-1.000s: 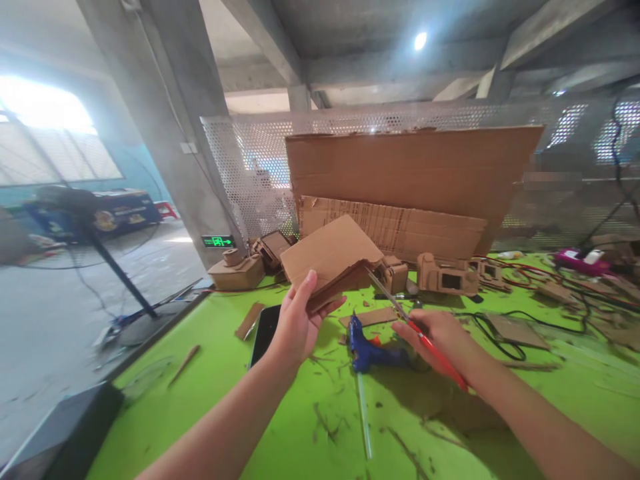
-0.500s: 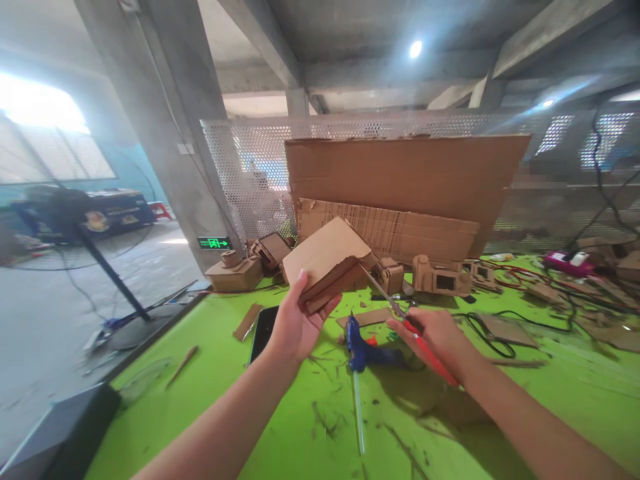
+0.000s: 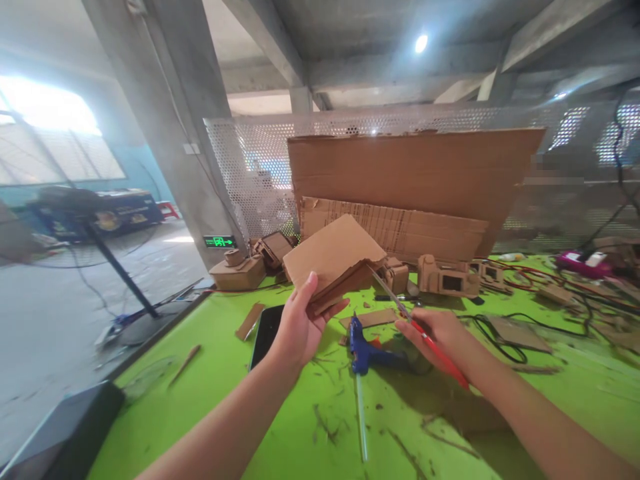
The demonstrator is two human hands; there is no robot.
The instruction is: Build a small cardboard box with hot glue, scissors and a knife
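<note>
My left hand (image 3: 299,329) grips a folded piece of brown cardboard (image 3: 334,259) by its lower edge and holds it up above the green table (image 3: 225,393). My right hand (image 3: 434,335) is closed on red-handled scissors (image 3: 419,330). Their thin blades point up and left and touch the cardboard's right edge. A blue glue gun (image 3: 367,353) with a clear glue stick lies on the table between my hands.
A black phone (image 3: 265,327) lies below my left hand. Cardboard sheets (image 3: 415,180) lean against a perforated metal screen at the back, with small cardboard models (image 3: 445,275) and cables (image 3: 500,330) before them. Scraps litter the table. A fan (image 3: 75,207) stands left, beyond the table edge.
Almost nothing has moved. My view shifted slightly, and the cardboard and scissors stayed together in about the same place.
</note>
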